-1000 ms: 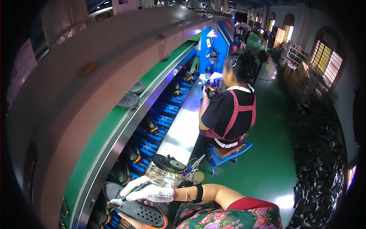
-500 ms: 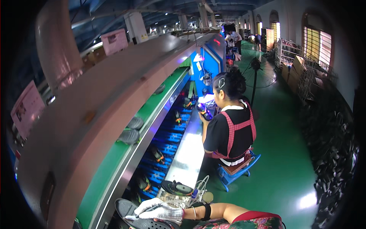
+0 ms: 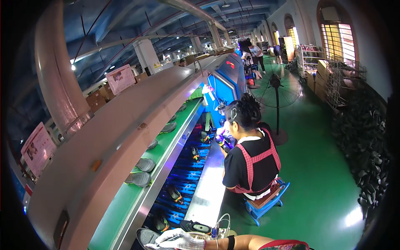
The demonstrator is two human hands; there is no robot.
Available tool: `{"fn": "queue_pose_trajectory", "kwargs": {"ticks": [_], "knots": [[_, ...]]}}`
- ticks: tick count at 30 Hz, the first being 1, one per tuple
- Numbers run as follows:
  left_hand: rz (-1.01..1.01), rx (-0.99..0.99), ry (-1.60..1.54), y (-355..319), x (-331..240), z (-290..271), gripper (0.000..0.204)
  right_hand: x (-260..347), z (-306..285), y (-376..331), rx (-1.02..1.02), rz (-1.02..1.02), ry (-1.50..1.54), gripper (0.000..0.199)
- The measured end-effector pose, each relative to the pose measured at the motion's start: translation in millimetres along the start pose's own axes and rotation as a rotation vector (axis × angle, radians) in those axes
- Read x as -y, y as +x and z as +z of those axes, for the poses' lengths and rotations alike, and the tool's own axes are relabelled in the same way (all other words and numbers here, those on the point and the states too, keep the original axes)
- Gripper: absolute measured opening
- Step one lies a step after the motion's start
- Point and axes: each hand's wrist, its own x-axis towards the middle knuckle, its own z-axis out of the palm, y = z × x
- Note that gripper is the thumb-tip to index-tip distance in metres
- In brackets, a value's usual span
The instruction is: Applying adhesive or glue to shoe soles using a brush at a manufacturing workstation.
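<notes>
My right hand (image 3: pixel 181 241), in a white glove, is at the lower edge with its fingers closed over a dark grey shoe sole (image 3: pixel 146 236). Part of the sole is cut off by the picture's edge. Just beyond the hand, a black shoe (image 3: pixel 195 226) lies at the near end of the shiny metal ledge (image 3: pixel 204 183). A small bottle (image 3: pixel 214 232) and a pale looped tube (image 3: pixel 227 218) are beside that shoe. My left hand is out of the picture.
On the left, a long hooded machine has a green belt (image 3: pixel 121 208) carrying grey soles (image 3: pixel 139 179). Below runs a blue slatted conveyor (image 3: pixel 183 183) with strapped shoes. A co-worker (image 3: pixel 254 162) sits ahead on a blue stool (image 3: pixel 266 208); a standing fan (image 3: pixel 275 81) and dark heaped pieces (image 3: pixel 366 154) are right.
The view has tilted upward, so my gloved hand and the sole appear lower in the picture. The hand still holds the sole. More soles show on the green belt.
</notes>
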Motion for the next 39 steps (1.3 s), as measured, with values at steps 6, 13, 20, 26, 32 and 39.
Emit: {"fn": "queue_pose_trajectory", "kwargs": {"ticks": [6, 13, 20, 26, 32, 39], "knots": [[0.067, 0.028, -0.040, 9, 5, 16, 0.056, 40, -13, -3, 0.000, 0.051, -0.091, 0.026], [0.103, -0.006, -0.097, -6, 19, 10, 0.058, -57, 4, -7, -0.049, 0.104, 0.020, 0.024], [0.143, -0.023, -0.164, -20, 21, -7, 0.059, -66, 13, -3, 0.093, 0.098, 0.028, 0.025], [0.148, -0.032, -0.220, -41, 21, -28, 0.060, -68, 15, -4, 0.182, 0.100, 0.046, 0.028], [0.138, -0.027, -0.260, -75, 13, -48, 0.061, -64, 44, -4, 0.176, 0.191, 0.215, 0.024], [0.141, -0.232, -0.233, -184, -15, -70, 0.062, -60, 75, 3, 0.245, 0.258, 0.104, 0.030]]}}
